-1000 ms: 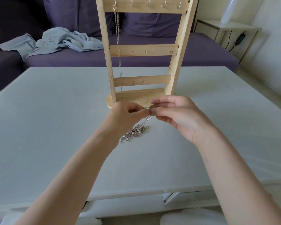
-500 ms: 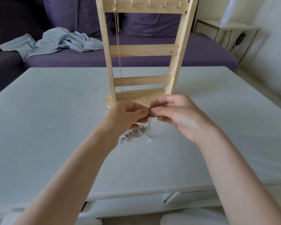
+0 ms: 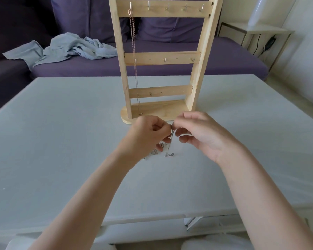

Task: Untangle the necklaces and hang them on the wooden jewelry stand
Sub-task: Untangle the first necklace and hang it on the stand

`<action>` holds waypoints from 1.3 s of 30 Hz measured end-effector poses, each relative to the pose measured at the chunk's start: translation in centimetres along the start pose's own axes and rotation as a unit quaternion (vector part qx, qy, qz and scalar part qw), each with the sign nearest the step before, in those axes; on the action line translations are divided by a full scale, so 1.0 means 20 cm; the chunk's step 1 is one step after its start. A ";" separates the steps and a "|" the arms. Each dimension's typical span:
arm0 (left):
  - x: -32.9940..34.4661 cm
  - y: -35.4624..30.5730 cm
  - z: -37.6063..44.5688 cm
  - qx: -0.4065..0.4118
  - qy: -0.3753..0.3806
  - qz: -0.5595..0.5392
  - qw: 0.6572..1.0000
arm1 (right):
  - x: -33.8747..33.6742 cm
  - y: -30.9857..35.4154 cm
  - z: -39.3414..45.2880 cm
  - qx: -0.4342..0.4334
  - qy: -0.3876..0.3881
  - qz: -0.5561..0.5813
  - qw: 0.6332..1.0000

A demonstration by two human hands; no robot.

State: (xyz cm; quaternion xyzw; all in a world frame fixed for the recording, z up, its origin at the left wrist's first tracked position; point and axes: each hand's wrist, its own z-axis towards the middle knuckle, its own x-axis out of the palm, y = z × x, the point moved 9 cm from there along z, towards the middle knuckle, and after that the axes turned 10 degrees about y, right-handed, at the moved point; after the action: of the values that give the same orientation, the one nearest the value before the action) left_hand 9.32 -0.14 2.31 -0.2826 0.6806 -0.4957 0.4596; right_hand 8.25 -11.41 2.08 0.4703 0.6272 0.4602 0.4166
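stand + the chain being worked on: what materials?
Tall ladder-shaped jewelry stand: pale unfinished-looking wood, grain visible, small shiny metal hooks. Thin silver-coloured chain pinched by left hand and right hand: looks metal, glinting links; plated or solid, cannot tell.

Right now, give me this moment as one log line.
left hand: pinches chain | right hand: pinches chain | stand: one necklace hung

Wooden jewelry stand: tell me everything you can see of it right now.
The wooden jewelry stand is pale wood, upright on the table: two posts, three crossbars with small metal hooks, rounded base. One rose-gold chain hangs from the top bar's leftmost hook down to the base. Neither hand touches it.
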 end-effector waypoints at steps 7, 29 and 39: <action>0.01 -0.06 -0.03 0.045 0.022 -0.030 0.998 | 0.02 -0.02 0.01 0.023 0.024 0.028 0.999; -0.01 0.09 -0.02 -0.052 0.031 -0.321 0.945 | 0.04 0.00 0.02 -0.030 0.044 0.053 0.997; 0.00 0.09 -0.01 -0.057 -0.003 -0.270 0.961 | 0.07 0.00 0.02 -0.028 0.059 0.087 0.994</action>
State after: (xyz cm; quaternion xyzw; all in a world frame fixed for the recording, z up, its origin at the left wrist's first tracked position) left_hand 9.25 0.62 0.72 -0.4831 0.6048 -0.5608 0.2939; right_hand 8.31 -10.03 1.89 0.4831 0.5945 0.5388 0.3506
